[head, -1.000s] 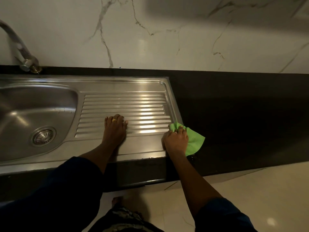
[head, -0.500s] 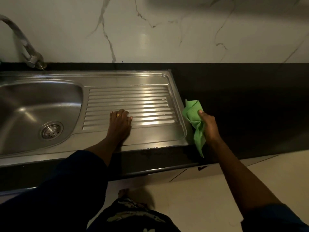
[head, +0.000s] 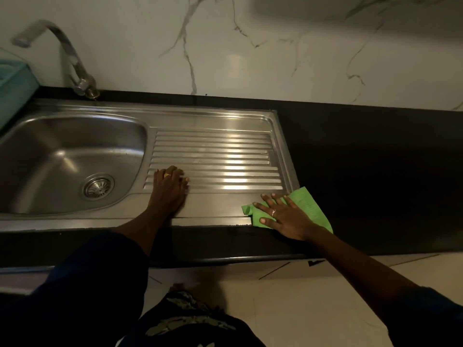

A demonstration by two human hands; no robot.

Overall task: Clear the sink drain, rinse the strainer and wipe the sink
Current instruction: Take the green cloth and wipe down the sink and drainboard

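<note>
Right hand (head: 285, 216) presses a green cloth (head: 309, 207) flat, fingers straight, at the sink's (head: 213, 121) front right corner; left hand (head: 169, 189) rests released on the drainboard (head: 225, 159).

Vantage: head-worn, over the front edge of the counter (head: 375, 171).
Facing: forward and steeply down; wall (head: 275, 46) at 12 o'clock, floor (head: 313, 309) at 6.
Nearness: close above the sink (head: 213, 116) (wide-angle, edges bowed).
Spread: sink toward 9 o'clock, counter toward 3.
</note>
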